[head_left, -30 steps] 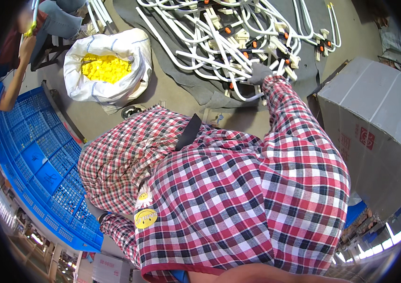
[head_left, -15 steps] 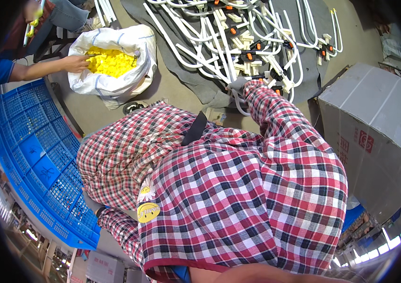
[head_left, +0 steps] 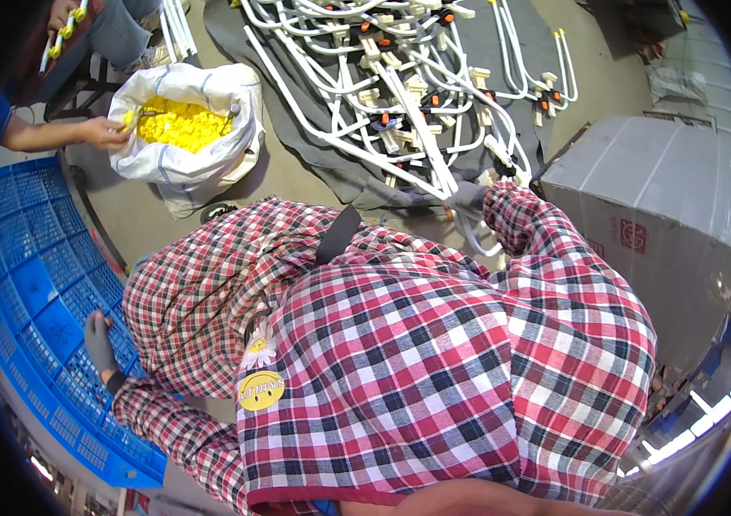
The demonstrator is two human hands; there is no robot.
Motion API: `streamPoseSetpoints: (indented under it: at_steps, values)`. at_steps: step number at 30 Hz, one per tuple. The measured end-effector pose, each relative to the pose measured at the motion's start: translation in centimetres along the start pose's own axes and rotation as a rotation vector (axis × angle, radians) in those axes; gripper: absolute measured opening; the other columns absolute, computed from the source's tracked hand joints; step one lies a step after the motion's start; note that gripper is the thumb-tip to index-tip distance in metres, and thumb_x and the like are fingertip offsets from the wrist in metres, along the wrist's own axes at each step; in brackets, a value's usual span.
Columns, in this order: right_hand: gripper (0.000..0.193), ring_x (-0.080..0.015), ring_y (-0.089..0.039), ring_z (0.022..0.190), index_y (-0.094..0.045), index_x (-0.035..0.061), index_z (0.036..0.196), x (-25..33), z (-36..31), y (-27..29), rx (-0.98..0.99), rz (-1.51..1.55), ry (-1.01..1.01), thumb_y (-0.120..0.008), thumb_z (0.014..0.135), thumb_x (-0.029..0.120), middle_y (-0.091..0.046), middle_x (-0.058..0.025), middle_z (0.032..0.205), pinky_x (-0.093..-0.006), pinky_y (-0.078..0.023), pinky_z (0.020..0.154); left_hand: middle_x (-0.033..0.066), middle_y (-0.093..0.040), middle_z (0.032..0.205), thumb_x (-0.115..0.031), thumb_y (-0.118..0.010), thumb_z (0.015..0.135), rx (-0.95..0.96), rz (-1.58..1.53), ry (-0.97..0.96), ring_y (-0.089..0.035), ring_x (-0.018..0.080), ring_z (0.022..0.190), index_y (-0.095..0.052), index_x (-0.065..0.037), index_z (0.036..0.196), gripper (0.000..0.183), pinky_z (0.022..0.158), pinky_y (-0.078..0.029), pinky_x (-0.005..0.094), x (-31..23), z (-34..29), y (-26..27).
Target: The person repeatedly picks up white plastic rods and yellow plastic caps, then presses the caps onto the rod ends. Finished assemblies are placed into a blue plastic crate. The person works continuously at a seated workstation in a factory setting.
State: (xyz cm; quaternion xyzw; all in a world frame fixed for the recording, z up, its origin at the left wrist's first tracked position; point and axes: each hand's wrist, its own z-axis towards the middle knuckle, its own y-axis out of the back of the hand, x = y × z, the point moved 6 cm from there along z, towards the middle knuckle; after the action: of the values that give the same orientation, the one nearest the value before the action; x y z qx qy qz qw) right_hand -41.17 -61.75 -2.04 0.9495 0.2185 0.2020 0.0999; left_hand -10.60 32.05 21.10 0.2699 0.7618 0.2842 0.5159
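**Hands on crate and tubes**

Left hand, gloved, fingers curled loosely, rests on one blue crate. Right hand reaches the near edge of many white tubes on the floor; grip unclear. Farther: one sack of yellow caps, another person's hand in it.

Concrete floor, grey mat, blue crate, wrapped box
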Motion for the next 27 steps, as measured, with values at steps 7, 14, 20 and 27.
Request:
streamPoseSetpoints:
  at_steps: [7, 14, 20, 27]
  values:
    - [0.036, -0.0249, -0.071, 0.079, -0.061, -0.0051, 0.115, 2.7, -10.9, 4.9, 0.019, 0.616, 0.22, -0.069, 0.092, 0.021, -0.07, -0.0132, 0.089, -0.0379, -0.06, 0.076, 0.0103, -0.071, 0.101, -0.026, -0.058, 0.103, -0.027, -0.137, -0.049, -0.068, 0.0201, 0.092, -0.07, -0.002, 0.11, 0.028, 0.087, -0.054, 0.0339, 0.1, 5.2, -12.4]
    - [0.039, -0.0274, -0.068, 0.079, -0.059, 0.0027, 0.112, 8.5, -11.0, 14.8, -0.025, 1.642, 0.639, -0.071, 0.091, 0.033, -0.068, -0.0095, 0.082, -0.0387, -0.059, 0.081, 0.013, -0.072, 0.11, -0.025, -0.057, 0.101, 0.099, 0.06, -0.078, -0.068, 0.0244, 0.1, -0.071, -0.003, 0.113, 0.029, 0.09, -0.053, 0.0355, 3.1, 6.0, -16.2]
    - [0.038, -0.0226, -0.062, 0.082, -0.064, 0.0066, 0.101, 11.9, -8.3, 18.2, -0.216, 1.364, 0.979, -0.06, 0.096, 0.044, -0.063, -0.0065, 0.088, -0.038, -0.056, 0.082, 0.0154, -0.072, 0.117, -0.025, -0.055, 0.099, 0.208, 0.425, -0.112, -0.068, 0.0281, 0.106, -0.073, -0.005, 0.115, 0.031, 0.093, -0.053, 0.0367, 7.4, 6.2, -12.5]
    - [0.036, -0.0286, -0.061, 0.102, -0.055, 0.002, 0.105, 23.5, -20.0, 19.8, -0.133, 1.642, 1.158, -0.057, 0.096, 0.037, -0.063, -0.0137, 0.101, -0.0469, -0.049, 0.1, 0.017, -0.074, 0.105, -0.024, -0.056, 0.097, -0.183, 0.296, -0.005, -0.07, 0.028, 0.099, -0.075, -0.003, 0.105, 0.029, 0.087, -0.054, 0.0381, 8.6, 3.5, -7.7]
